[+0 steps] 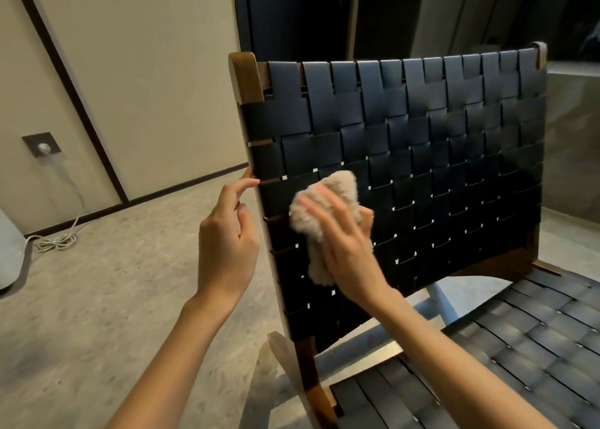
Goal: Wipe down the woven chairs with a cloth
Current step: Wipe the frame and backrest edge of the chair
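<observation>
Right hand (341, 243), fingers flat and spread, presses cloth (337, 185) against backrest (454, 136), lower left. Left hand (224, 243), loosely curled, holds nothing; fingertip touches backrest's left edge, likely steadying it.

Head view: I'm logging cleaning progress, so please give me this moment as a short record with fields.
chair part being wiped: black woven backrest, lower left area
frame: brown wood
cloth: fluffy, beige, pressed flat against the backrest, one end hanging below the hand
right hand: spread over the cloth, pressing it on the weave
left hand: fingers touch the frame's left edge, holding nothing
seat: black woven, nothing on it in view
floor: white cable coiled near the wall
</observation>
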Tool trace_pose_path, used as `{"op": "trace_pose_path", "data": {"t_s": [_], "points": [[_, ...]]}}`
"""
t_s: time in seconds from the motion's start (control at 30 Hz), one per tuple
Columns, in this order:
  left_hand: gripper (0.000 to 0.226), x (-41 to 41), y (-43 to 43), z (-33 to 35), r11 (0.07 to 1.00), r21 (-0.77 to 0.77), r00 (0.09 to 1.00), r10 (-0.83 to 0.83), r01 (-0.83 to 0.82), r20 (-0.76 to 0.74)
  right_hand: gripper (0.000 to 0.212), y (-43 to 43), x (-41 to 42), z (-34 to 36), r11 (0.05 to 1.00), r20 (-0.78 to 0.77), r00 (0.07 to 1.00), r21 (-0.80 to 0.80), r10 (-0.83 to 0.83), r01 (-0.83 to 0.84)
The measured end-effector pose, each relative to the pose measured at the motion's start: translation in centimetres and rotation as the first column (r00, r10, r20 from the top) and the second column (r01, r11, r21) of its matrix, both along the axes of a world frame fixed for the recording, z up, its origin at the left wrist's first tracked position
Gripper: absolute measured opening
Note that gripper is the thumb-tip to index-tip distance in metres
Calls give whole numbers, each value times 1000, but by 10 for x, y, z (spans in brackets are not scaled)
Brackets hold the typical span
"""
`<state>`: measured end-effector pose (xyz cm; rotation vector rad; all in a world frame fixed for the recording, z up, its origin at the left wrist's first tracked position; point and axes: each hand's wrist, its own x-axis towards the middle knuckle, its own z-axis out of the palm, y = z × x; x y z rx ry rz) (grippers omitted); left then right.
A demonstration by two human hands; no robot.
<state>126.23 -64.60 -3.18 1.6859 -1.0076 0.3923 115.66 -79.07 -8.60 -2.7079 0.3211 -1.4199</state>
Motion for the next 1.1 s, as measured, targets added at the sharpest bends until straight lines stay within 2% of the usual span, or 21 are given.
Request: {"op": "trace_pose_path", "data": {"t_s": [0.03, 0.07, 0.13, 0.17, 0.2, 0.23, 0.3, 0.37, 0.43, 0.5, 0.57, 0.63, 0.67, 0.7, 0.73, 0.8, 0.83, 0.9, 0.97, 1.03, 1.1], "points": [[36, -1, -1, 0, 1000, -20, 1000, -13, 12, -25, 48, -15, -3, 1, 989, 59, 994, 122, -90, 82], [37, -2, -2, 1, 999, -45, 998, -23, 20, -53, 47, -28, -4, 5, 935, 127, 967, 309, -221, 173], [42, -4, -3, 4, 995, -92, 992, -40, 29, -118, 43, -49, -3, 13, 671, 176, 858, 704, -483, 234], [46, -5, -4, 6, 994, -99, 990, -49, 36, -134, 43, -51, 1, 18, 573, 158, 817, 784, -554, 237], [50, -6, -5, 7, 994, -96, 990, -58, 46, -129, 44, -45, 6, 23, 580, 161, 808, 775, -567, 252], [51, -6, -5, 7, 995, -84, 992, -60, 50, -115, 47, -32, 13, 28, 675, 204, 834, 697, -512, 243], [52, -6, -6, 7, 998, -57, 994, -23, 17, -103, 51, 6, 30, 35, 900, 251, 931, 411, -263, 144], [55, -5, -7, 6, 997, -61, 995, 29, -35, -93, 49, 37, 41, 34, 980, 198, 977, 195, -76, 37], [56, -4, -5, 7, 996, -77, 996, 45, -50, -75, 50, 38, 43, 36, 995, 169, 986, 94, 7, -23], [55, -2, -4, 9, 996, -81, 997, 32, -38, -76, 52, 21, 40, 39, 997, 180, 983, 80, -26, 12], [54, 2, -3, 12, 998, -68, 998, 7, -12, -68, 52, -1, 37, 47, 964, 265, 949, 242, -173, 109], [53, 6, -1, 15, 997, -63, 998, -45, 42, -43, 45, -20, 38, 61, 822, 321, 866, 546, -383, 161], [52, 7, -1, 15, 996, -59, 997, -66, 64, -37, 43, -26, 41, 66, 743, 314, 825, 645, -469, 177], [51, 9, -1, 15, 996, -53, 996, -80, 78, -37, 42, -26, 45, 71, 718, 310, 805, 669, -506, 194], [51, 9, 0, 15, 995, -45, 995, -88, 86, -37, 41, -19, 50, 74, 759, 332, 812, 622, -480, 194], [51, 10, 0, 14, 996, -33, 997, -80, 80, -19, 45, 4, 60, 77, 911, 368, 890, 398, -269, 111], [53, 11, 0, 14, 997, -24, 998, -70, 70, -1, 46, 15, 63, 77, 956, 345, 926, 289, -154, 51], [56, 12, -2, 15, 998, -7, 998, -65, 65, 23, 44, 18, 62, 81, 989, 273, 962, 147, -9, -33], [56, 14, -4, 15, 996, -17, 996, -90, 90, 5, 43, 5, 59, 92, 997, 215, 976, 53, 46, -58], [55, 15, -5, 15, 993, -32, 993, -116, 116, -19, 45, -11, 57, 100, 999, 204, 979, 36, 27, -35], [54, 17, -6, 15, 992, -38, 992, -123, 122, -21, 48, -19, 61, 108, 984, 281, 957, 174, -78, 30]]}}
